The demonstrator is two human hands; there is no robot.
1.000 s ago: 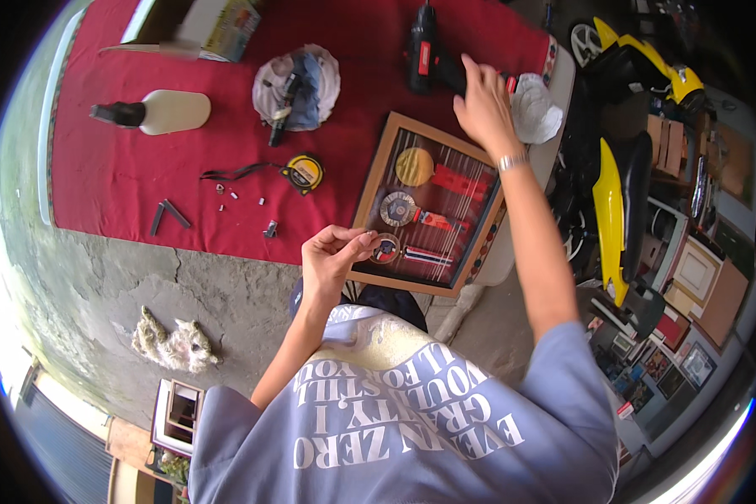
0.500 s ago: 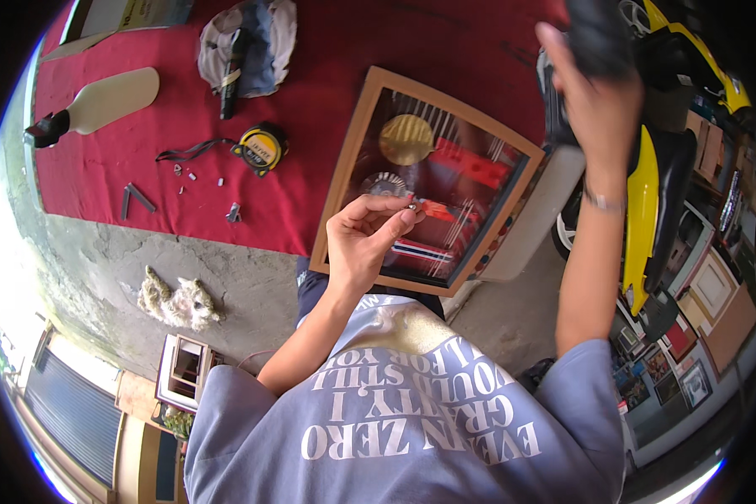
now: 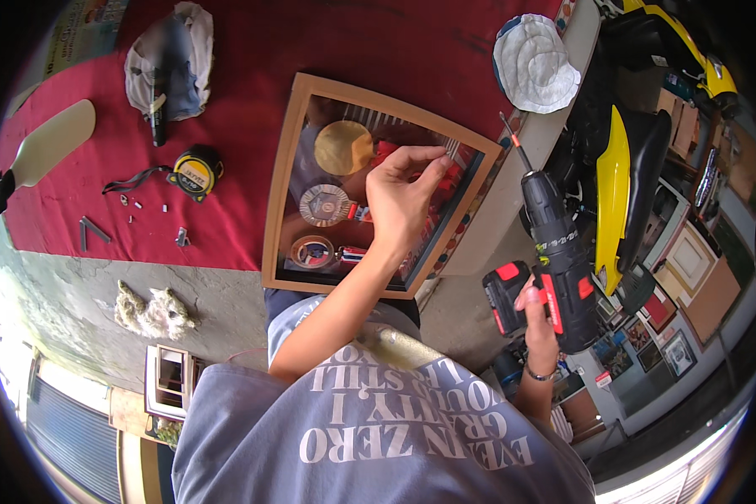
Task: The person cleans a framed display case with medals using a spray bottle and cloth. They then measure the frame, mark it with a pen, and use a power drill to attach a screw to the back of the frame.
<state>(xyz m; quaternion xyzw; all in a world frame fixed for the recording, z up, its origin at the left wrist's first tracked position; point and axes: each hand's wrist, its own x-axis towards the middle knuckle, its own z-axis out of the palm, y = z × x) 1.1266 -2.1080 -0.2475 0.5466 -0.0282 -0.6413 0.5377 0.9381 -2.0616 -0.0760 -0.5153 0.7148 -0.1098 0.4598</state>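
Observation:
A wooden display frame (image 3: pixel 281 185) with a glass front lies at the table's near edge, medals and ribbons showing inside. Over its glass is my left hand (image 3: pixel 401 197), thumb and forefinger pinched together near the right side. Whatever is between those fingertips is too small to make out. My right hand (image 3: pixel 539 323) grips a black and red cordless drill (image 3: pixel 554 260) out to the right of the frame. The drill's long bit (image 3: pixel 516 141) points away from me, past the table's right edge.
On the red cloth lie a tape measure (image 3: pixel 198 172), a spray bottle (image 3: pixel 54 144), a crumpled cloth (image 3: pixel 194 63) with a black marker (image 3: pixel 157 118), and small metal bits (image 3: pixel 182 237). A round white pad (image 3: pixel 536 67) sits far right. A yellow-black motorbike (image 3: pixel 611 202) stands beside the table.
My right hand came down and toward me, bringing the drill into clear view. The left hand moved toward the frame's right side, still pinched. The white pad is now uncovered.

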